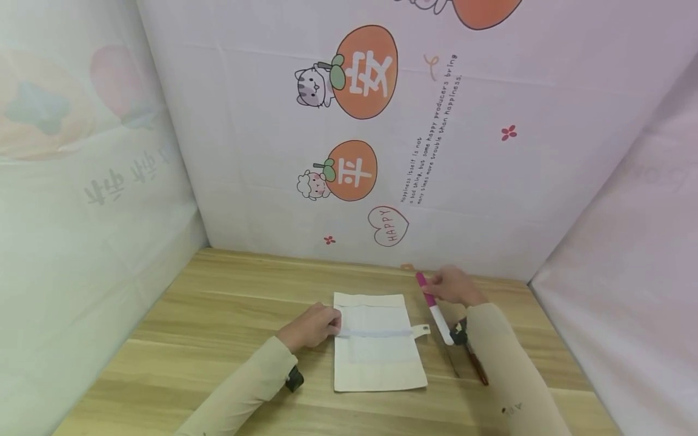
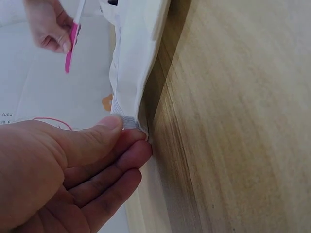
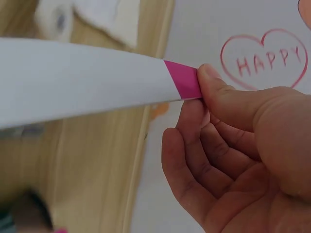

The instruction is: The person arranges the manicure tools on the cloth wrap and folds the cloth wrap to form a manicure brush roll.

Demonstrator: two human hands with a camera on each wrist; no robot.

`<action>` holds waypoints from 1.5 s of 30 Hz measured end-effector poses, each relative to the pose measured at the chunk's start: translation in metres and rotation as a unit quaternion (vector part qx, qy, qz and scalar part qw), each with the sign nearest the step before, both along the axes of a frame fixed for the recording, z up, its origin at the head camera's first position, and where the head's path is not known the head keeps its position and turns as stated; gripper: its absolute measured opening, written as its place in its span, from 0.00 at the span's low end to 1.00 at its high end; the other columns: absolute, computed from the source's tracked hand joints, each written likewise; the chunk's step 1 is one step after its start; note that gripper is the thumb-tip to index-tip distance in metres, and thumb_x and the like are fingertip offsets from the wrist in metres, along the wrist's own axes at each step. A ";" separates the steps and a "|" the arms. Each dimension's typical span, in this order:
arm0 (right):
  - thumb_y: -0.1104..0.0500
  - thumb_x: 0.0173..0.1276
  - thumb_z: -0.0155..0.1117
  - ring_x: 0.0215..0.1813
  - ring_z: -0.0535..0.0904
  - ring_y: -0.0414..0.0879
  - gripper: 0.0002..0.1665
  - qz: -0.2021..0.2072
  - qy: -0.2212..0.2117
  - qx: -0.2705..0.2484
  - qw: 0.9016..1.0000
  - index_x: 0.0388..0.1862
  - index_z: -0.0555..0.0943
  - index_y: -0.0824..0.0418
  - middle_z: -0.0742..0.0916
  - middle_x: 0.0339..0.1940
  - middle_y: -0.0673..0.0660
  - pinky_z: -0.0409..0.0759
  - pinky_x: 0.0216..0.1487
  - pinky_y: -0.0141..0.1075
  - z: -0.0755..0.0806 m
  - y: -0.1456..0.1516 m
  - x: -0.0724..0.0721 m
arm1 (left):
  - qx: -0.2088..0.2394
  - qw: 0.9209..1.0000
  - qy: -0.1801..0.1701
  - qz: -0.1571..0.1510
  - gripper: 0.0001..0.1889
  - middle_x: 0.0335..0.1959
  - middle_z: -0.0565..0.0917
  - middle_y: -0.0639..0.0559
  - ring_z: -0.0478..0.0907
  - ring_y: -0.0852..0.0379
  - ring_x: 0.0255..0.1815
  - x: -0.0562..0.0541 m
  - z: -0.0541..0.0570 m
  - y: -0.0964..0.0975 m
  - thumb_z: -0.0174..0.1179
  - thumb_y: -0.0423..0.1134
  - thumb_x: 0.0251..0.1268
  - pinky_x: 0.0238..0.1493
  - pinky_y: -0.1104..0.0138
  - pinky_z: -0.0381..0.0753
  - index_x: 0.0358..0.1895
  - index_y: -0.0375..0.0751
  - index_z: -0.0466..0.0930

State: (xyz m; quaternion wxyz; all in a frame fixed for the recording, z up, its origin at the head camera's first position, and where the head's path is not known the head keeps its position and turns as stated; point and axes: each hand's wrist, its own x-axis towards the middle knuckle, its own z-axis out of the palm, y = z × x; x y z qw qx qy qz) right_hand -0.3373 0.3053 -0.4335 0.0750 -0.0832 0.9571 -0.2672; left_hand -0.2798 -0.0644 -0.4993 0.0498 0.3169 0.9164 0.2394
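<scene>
Two signs of progress show, we judge: the pouch [image 1: 380, 376] lies unfolded on the table [image 1: 245, 284], and its tab [image 1: 421, 330] juts loose from the right edge. Placing the stick [image 1: 440, 324] seems to be what is left; it is outside the pouch, up beside the right edge, and we cannot tell which way it is bound. Folding and fastening the pouch are not done either.

Our left hand [image 1: 313, 326] pinches the pouch's left edge at the end of the band [image 1: 376, 333], between thumb and fingers. Our right hand [image 1: 454, 284] grasps the stick by its pink part, thumb against fingers.

The stick is slim and flat, pink at one end and white along the other. The pouch is off-white, creased inside, with the pale band running straight across. Near our right wrist lies a brown rod [image 1: 477, 367].
</scene>
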 end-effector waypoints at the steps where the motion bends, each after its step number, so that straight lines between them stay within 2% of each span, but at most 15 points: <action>1: 0.55 0.71 0.72 0.24 0.73 0.41 0.12 0.003 0.000 -0.003 1.000 0.34 0.91 0.64 0.87 0.22 0.55 0.70 0.27 0.32 0.002 -0.009 -0.003 | 0.000 1.000 0.001 -0.001 0.14 0.24 0.73 0.60 0.69 0.63 0.29 0.000 0.000 -0.001 0.65 0.33 0.73 0.38 0.69 0.71 0.26 0.47 0.75; 5: 0.56 0.71 0.73 0.28 0.76 0.42 0.11 -0.002 -0.005 -0.019 1.000 0.38 0.90 0.66 0.89 0.26 0.58 0.74 0.32 0.33 0.009 -0.043 -0.014 | 0.004 1.000 0.000 0.001 0.14 0.23 0.72 0.60 0.68 0.63 0.28 0.001 0.000 -0.002 0.65 0.33 0.74 0.37 0.69 0.70 0.26 0.46 0.75; 13: 0.55 0.71 0.74 0.31 0.79 0.41 0.12 0.007 -0.002 -0.028 1.000 0.39 0.91 0.64 0.90 0.26 0.54 0.76 0.34 0.33 0.009 -0.105 -0.028 | 0.011 1.000 0.001 -0.002 0.13 0.24 0.75 0.59 0.69 0.64 0.28 0.002 0.001 -0.002 0.66 0.31 0.72 0.36 0.70 0.73 0.27 0.43 0.79; 18: 0.52 0.70 0.76 0.32 0.81 0.40 0.12 0.012 0.015 -0.032 0.999 0.39 0.92 0.61 0.92 0.28 0.52 0.78 0.39 0.39 -0.001 -0.137 -0.033 | 0.013 1.000 -0.001 -0.006 0.12 0.24 0.78 0.59 0.71 0.64 0.29 0.001 0.002 -0.002 0.66 0.32 0.72 0.38 0.70 0.75 0.27 0.44 0.80; 21: 0.53 0.69 0.76 0.31 0.82 0.40 0.12 0.009 0.022 -0.064 0.998 0.39 0.92 0.61 0.92 0.28 0.54 0.80 0.36 0.37 -0.010 -0.151 -0.036 | 0.012 1.000 -0.005 -0.009 0.11 0.25 0.79 0.59 0.71 0.65 0.29 0.001 0.002 -0.002 0.66 0.32 0.72 0.38 0.70 0.75 0.28 0.45 0.80; 23: 0.54 0.69 0.76 0.30 0.83 0.40 0.12 0.004 0.031 -0.105 0.994 0.39 0.92 0.62 0.92 0.30 0.55 0.80 0.33 0.33 -0.018 -0.160 -0.039 | 0.012 1.000 -0.005 -0.009 0.11 0.25 0.79 0.59 0.71 0.65 0.29 0.000 0.002 -0.002 0.66 0.32 0.72 0.38 0.70 0.75 0.28 0.45 0.80; 28: 0.55 0.70 0.76 0.31 0.84 0.41 0.11 -0.026 0.052 -0.225 0.973 0.38 0.90 0.63 0.92 0.33 0.57 0.80 0.31 0.30 -0.044 -0.177 -0.042 | 0.008 1.000 0.003 -0.005 0.12 0.25 0.78 0.59 0.71 0.65 0.29 -0.001 0.002 -0.003 0.67 0.32 0.71 0.37 0.71 0.75 0.27 0.45 0.80; 31: 0.54 0.70 0.76 0.31 0.84 0.42 0.11 -0.054 0.046 -0.259 0.963 0.38 0.90 0.61 0.92 0.34 0.57 0.80 0.32 0.33 -0.058 -0.182 -0.040 | 0.009 1.000 0.005 -0.004 0.11 0.25 0.79 0.58 0.71 0.65 0.29 -0.001 0.001 -0.002 0.67 0.32 0.71 0.37 0.71 0.75 0.28 0.44 0.81; 34: 0.51 0.69 0.76 0.32 0.87 0.42 0.12 -0.076 0.026 -0.265 0.961 0.40 0.90 0.60 0.93 0.36 0.57 0.79 0.34 0.33 -0.066 -0.185 -0.035 | 0.014 1.000 0.004 -0.006 0.11 0.25 0.79 0.57 0.71 0.64 0.29 -0.001 0.002 -0.001 0.67 0.30 0.71 0.36 0.70 0.75 0.28 0.42 0.82; 37: 0.51 0.70 0.76 0.33 0.87 0.42 0.13 -0.082 0.009 -0.272 0.959 0.41 0.89 0.61 0.93 0.36 0.57 0.78 0.36 0.32 -0.070 -0.188 -0.031 | 0.014 1.000 -0.004 -0.005 0.11 0.25 0.78 0.58 0.70 0.64 0.28 0.000 0.002 0.000 0.66 0.30 0.71 0.35 0.71 0.73 0.27 0.42 0.81; 41: 0.52 0.70 0.76 0.31 0.83 0.41 0.13 -0.080 0.006 -0.263 0.961 0.36 0.89 0.61 0.91 0.30 0.53 0.76 0.32 0.31 -0.075 -0.188 -0.030 | 0.013 1.000 -0.011 -0.001 0.13 0.23 0.73 0.59 0.69 0.64 0.27 -0.001 0.001 0.000 0.65 0.30 0.73 0.33 0.72 0.71 0.27 0.42 0.79; 45: 0.52 0.70 0.76 0.29 0.80 0.40 0.13 -0.075 0.007 -0.252 0.965 0.32 0.87 0.60 0.89 0.26 0.51 0.75 0.30 0.31 -0.076 -0.187 -0.028 | 0.012 1.000 -0.005 -0.001 0.12 0.23 0.75 0.59 0.69 0.64 0.27 -0.002 0.000 0.000 0.65 0.31 0.73 0.33 0.71 0.71 0.27 0.42 0.81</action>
